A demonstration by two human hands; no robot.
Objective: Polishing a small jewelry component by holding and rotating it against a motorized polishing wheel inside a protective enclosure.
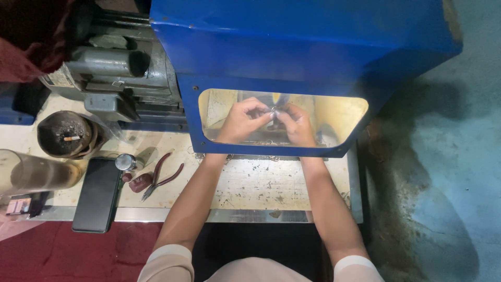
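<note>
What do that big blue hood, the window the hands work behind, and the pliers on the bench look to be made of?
The blue hood looks like painted sheet metal: glossy, with chipped, rusty patches at a corner. Its window seems to be clear plastic, yellow-tinted; both hands show through it. The pliers look like dull steel with dark red, probably plastic-coated, handles.

Overall dim room light. Brightest zone: warm yellow glow inside the blue hood's window [334, 112], around the hands [271, 121]; source sits within the hood, not visible. Hands seen through the pane look soft and hazy. Counter [261, 185] just below the hands is evenly lit, with mild glare. Floor [443, 183] to their right lies in murky shadow. Upper-left corner dark. Slight wide-angle bending at the edges.
</note>
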